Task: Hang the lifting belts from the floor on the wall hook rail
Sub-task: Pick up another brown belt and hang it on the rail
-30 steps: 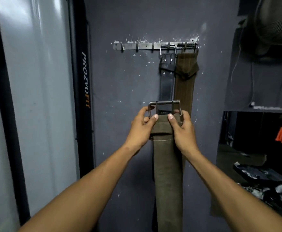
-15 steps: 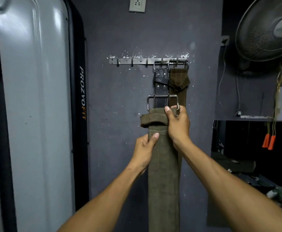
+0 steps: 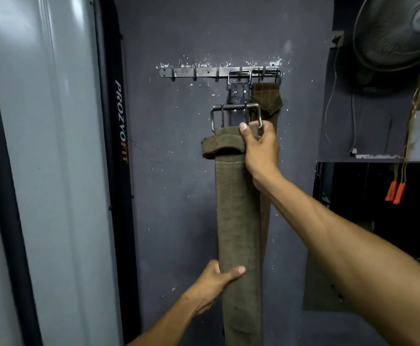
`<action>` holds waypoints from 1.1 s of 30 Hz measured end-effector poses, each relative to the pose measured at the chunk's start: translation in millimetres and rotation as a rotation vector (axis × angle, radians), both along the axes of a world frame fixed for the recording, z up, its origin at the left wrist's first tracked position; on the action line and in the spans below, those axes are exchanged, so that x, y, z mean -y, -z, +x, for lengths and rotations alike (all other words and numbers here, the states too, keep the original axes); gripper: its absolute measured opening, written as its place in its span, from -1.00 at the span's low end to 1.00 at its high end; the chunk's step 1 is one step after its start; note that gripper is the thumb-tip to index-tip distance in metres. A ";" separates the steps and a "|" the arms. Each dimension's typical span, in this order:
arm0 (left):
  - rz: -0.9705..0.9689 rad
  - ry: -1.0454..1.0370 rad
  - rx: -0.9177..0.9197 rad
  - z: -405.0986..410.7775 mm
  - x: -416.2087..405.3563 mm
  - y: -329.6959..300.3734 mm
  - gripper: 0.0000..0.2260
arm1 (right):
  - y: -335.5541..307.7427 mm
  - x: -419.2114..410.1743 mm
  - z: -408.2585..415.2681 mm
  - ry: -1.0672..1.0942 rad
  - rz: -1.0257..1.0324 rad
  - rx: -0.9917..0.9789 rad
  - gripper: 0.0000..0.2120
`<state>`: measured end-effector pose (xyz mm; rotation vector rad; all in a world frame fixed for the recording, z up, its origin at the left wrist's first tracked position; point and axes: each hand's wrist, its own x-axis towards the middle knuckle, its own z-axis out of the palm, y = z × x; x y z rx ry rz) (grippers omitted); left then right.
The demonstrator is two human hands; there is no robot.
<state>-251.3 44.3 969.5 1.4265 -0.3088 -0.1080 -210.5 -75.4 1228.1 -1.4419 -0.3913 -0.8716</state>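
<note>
An olive canvas lifting belt (image 3: 237, 208) hangs upright in front of the dark wall, its steel buckle (image 3: 235, 116) on top, just below the hook rail (image 3: 191, 71). My right hand (image 3: 260, 146) grips the belt's top by the buckle's right side. Lower down, my left hand (image 3: 219, 278) holds the strap from the left. On the rail's right end hang a black leather belt (image 3: 239, 92) and a brown canvas belt (image 3: 266, 96), mostly hidden behind the held belt. The rail's left hooks are bare.
A grey machine panel with a black PROZVOFIT upright (image 3: 120, 121) fills the left. A wall fan (image 3: 398, 33) sits at the top right, with orange-handled cords (image 3: 395, 193) hanging below it beside a dark opening.
My left hand has slid down the strap from near the top to well below. The buckle has risen closer to the rail, and my right hand keeps its grip.
</note>
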 end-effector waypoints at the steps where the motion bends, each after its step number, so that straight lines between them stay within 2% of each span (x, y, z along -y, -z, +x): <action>1: -0.032 -0.016 -0.014 -0.4 -0.9 7.1 -0.49 | -1.7 -0.3 -0.8 -0.003 -0.008 -0.003 -0.77; 3: -0.024 0.003 -0.026 -0.6 -0.4 10.0 -0.59 | -0.5 -1.3 -2.3 0.005 -0.018 -0.018 -0.73; 5: 0.072 0.069 -0.014 0.4 -0.5 14.3 -0.63 | 2.8 -1.5 -2.9 0.002 -0.020 -0.031 -0.72; 10: 0.256 0.061 -0.010 5.2 -16.6 15.1 -0.54 | 16.9 4.8 -0.3 0.035 -0.010 -0.047 -0.71; 12: 0.143 0.098 0.041 7.8 -20.1 -15.9 -0.53 | 25.8 7.1 2.0 0.061 -0.033 -0.052 -0.72; 15: -0.232 0.139 0.133 10.0 -21.0 -96.1 -0.52 | 42.6 9.3 4.4 0.074 -0.090 -0.077 -0.74; 17: -0.379 0.094 0.205 9.4 -20.3 -151.1 -0.58 | 58.0 6.6 6.4 0.043 -0.113 -0.111 -0.74; 19: -0.372 -0.088 0.245 11.7 -17.7 -188.9 -0.71 | 72.2 1.2 6.0 0.016 -0.125 -0.115 -0.74; 22: -0.281 -0.349 0.250 13.7 -11.1 -205.7 -0.81 | 81.7 -3.0 0.3 -0.025 -0.139 -0.103 -0.74; 26: -0.338 -0.395 0.270 16.6 -9.6 -206.3 -0.82 | 112.1 6.5 -10.4 -0.281 -0.114 -0.105 -0.65; 29: -0.370 -0.409 0.272 20.2 -11.0 -215.0 -0.84 | 165.3 7.9 -11.5 -0.428 -0.157 -0.207 -0.71; 33: -0.394 -0.427 0.279 23.0 -8.5 -219.3 -0.83 | 172.0 11.0 -9.3 -0.474 -0.071 -0.316 -0.81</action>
